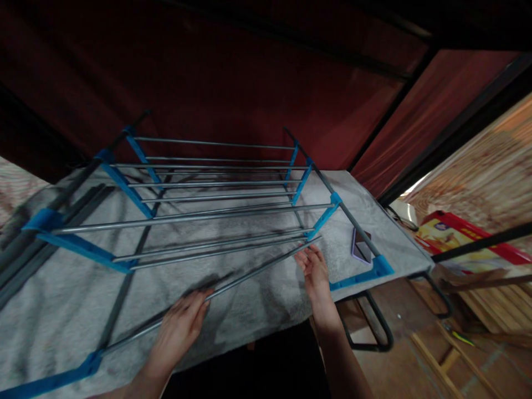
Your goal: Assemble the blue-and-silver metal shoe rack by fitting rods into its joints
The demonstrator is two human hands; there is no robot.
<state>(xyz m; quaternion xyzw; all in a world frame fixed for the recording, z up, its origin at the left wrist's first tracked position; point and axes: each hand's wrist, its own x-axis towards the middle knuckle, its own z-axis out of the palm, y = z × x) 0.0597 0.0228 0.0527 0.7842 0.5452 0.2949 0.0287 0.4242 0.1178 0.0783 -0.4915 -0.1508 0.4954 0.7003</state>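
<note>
While the left hand (pixel 183 324) sits at the lower centre of the frame, its fingers lie stretched along a loose rod (pixel 253 270), lightly curled over it, with the thumb tucked under. The right hand (pixel 316 271), just right of centre, is half open, palm down, its fingertips touching the rod's upper end; whether they pinch it cannot be told.

The rod is thin, grey metal. It runs on a slant from a blue bracket (pixel 89 363) at the lower left up to the right hand, passing under the left fingers.

Beyond the hands, filling the middle of the frame, stands the rack (pixel 199 217): rows of the same metal rods set level between blue plastic side pieces, with dark tubes as uprights. It rests on a pale grey blanket (pixel 62 310) that spreads across the lower left.

A phone (pixel 361 247) lies on the blanket just right of the right hand, beside a blue corner piece. A red and yellow box (pixel 453 235) shows at the far right.
</note>
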